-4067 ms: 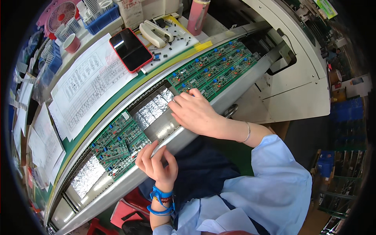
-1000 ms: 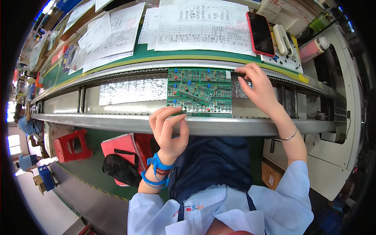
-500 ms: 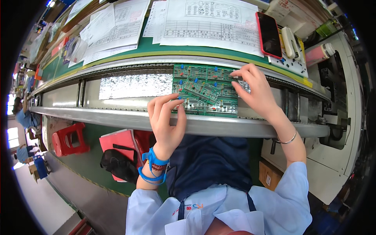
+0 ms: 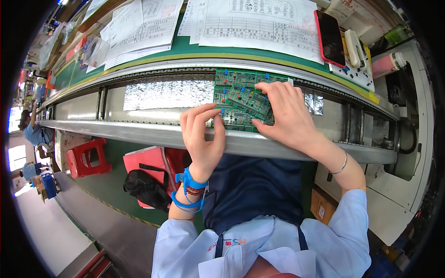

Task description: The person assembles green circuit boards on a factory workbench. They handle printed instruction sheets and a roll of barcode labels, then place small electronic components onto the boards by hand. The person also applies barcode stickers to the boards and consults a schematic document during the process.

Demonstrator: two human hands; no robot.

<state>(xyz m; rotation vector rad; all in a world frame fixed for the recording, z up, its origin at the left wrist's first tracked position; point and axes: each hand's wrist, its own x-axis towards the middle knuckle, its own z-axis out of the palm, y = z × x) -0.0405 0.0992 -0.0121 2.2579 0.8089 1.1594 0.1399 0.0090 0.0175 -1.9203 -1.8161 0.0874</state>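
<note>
A green circuit board panel (image 4: 224, 78) crowded with small parts, some blue and red, sits across the rails of a conveyor. On top of it a smaller green circuit board (image 4: 249, 103) lies at a slant. At the panel's left edge is my left hand (image 4: 201, 132), its thumb and forefinger tips nearly meeting in a pinch; what is between them is too small to make out. My right hand (image 4: 289, 113) reaches over the panel's right part, thumb and fingers spread apart around the right end of the smaller board. Its palm hides that side of the panel.
Shiny foil-like sheet (image 4: 174, 95) lies left of the panel between the rails. Behind are printed papers (image 4: 259, 28), a red-edged phone (image 4: 330, 37) and a tray with small black parts (image 4: 354, 76). A red stool (image 4: 88, 157) and black bag (image 4: 143, 187) are below left.
My right hand has moved left and nearer, from the panel's right edge to over its right part. My left hand keeps its pinch at the left edge. The whole view has shifted slightly.
</note>
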